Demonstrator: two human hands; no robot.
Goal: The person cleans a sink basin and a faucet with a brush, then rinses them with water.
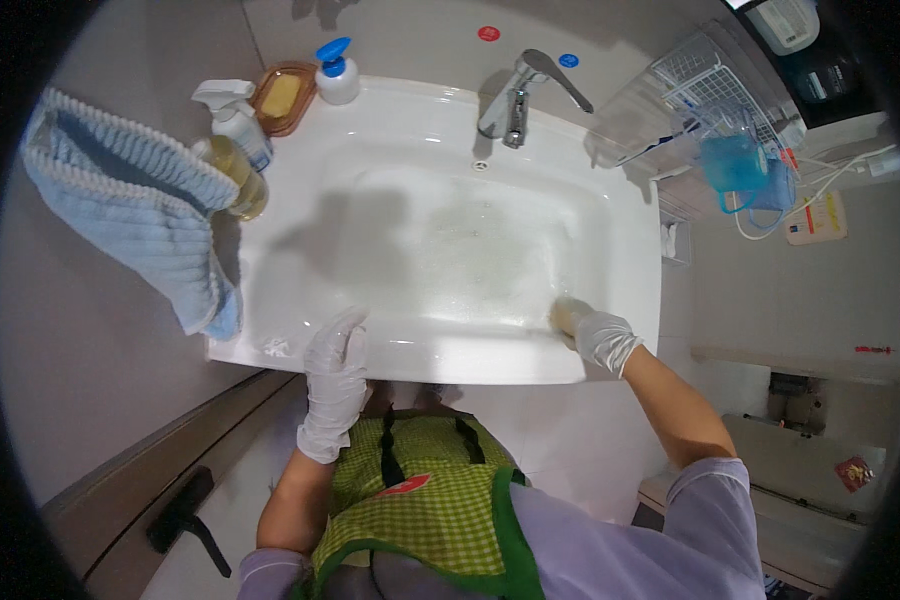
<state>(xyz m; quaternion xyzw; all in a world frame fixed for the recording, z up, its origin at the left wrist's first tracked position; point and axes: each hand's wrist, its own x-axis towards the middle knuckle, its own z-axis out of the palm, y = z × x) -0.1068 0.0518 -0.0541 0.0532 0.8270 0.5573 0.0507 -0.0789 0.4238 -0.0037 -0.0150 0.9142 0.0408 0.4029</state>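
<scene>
A white ceramic washbasin [450, 352] stands before me, its bowl wet and faintly cloudy. My left hand [334, 367], in a thin whitish disposable glove, is at the basin's front-left rim with nothing visible in it. In a matching glove, my right hand [601, 336] reaches into the front-right corner of the bowl. Its fingers are around a tan, sponge-like pad [569, 315] pressed to the inner wall; blur keeps its exact kind unclear. A chrome lever faucet [516, 105] rises from the back rim, above the small overflow hole [481, 166].
Along the left rim stand a blue-topped pump bottle [337, 79], soap in a brown dish [283, 124], a white spray bottle [236, 124] and a yellowish bottle [244, 184]. A blue towel [135, 217] hangs left. Wire baskets [709, 86] and a blue cup [735, 161] are right.
</scene>
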